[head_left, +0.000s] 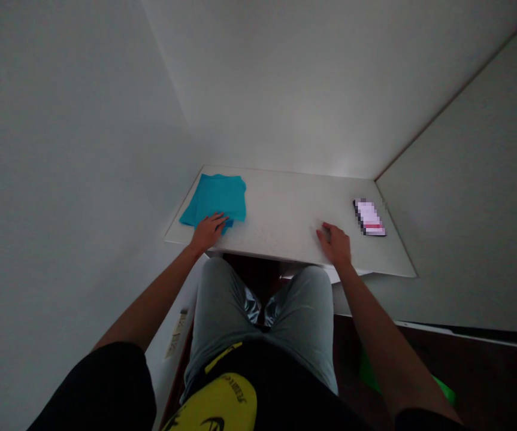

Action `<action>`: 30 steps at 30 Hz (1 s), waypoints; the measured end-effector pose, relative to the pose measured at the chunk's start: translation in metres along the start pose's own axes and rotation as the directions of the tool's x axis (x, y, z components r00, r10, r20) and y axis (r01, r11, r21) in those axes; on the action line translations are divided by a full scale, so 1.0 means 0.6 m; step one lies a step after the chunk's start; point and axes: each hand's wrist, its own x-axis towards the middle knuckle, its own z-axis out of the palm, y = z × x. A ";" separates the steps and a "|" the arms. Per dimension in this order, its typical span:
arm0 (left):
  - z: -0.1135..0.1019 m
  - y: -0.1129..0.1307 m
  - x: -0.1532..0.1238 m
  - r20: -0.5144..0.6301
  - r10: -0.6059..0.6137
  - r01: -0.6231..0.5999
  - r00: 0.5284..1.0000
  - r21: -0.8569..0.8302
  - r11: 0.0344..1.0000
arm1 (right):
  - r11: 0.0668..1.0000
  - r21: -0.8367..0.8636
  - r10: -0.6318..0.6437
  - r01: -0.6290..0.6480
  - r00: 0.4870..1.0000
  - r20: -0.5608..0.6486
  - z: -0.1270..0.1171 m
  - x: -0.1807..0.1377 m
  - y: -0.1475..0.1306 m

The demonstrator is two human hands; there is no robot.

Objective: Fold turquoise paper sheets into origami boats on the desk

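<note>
Some blue cloth (221, 197) lies just beyond the left hand (208, 232), which is open and touches its near edge. The right hand (336, 244), loosely open, has a phone (370, 218) to its right.

The light is dim and grey; the wall (280, 102) is palest low down, near the worktop (280, 206), while the floor (496, 383) is very dark. A faint, soft shadow lies beside the right hand (336, 244), and coarse pixel blocks cover the phone screen (369, 216).

Free lane mid desk (280, 209) btwn blue cloth (222, 194) & phone (370, 217), wall (280, 90) behind
</note>
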 end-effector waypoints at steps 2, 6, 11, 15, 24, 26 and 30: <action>-0.005 0.041 0.002 -0.026 0.043 -0.043 0.999 -0.027 0.999 | 1.000 -0.002 0.011 -0.011 1.000 -0.005 0.000 0.000 0.000; 0.023 0.167 -0.009 0.082 0.222 -0.220 0.972 -0.036 0.975 | 1.000 0.008 0.030 -0.030 1.000 -0.005 0.001 -0.001 -0.003; 0.090 0.301 -0.046 0.234 0.390 -0.384 0.890 -0.074 0.920 | 0.997 0.057 -0.048 0.048 0.999 -0.007 -0.006 -0.005 -0.012; 0.111 0.329 -0.058 0.287 0.452 -0.435 0.845 -0.126 0.892 | 0.986 0.071 -0.153 0.149 0.987 0.053 -0.014 -0.010 -0.022; 0.064 0.164 -0.014 0.305 0.494 -0.502 0.814 -0.057 0.863 | 0.954 -0.007 -0.292 0.301 0.930 0.222 -0.024 -0.014 -0.042; 0.063 0.138 -0.019 0.302 0.518 -0.535 0.800 -0.032 0.844 | 0.939 0.015 -0.337 0.345 0.906 0.254 -0.027 -0.019 -0.045; 0.077 0.134 -0.039 0.167 0.488 -0.489 0.857 -0.034 0.871 | 0.889 0.088 -0.450 0.448 0.827 0.336 -0.043 -0.039 -0.037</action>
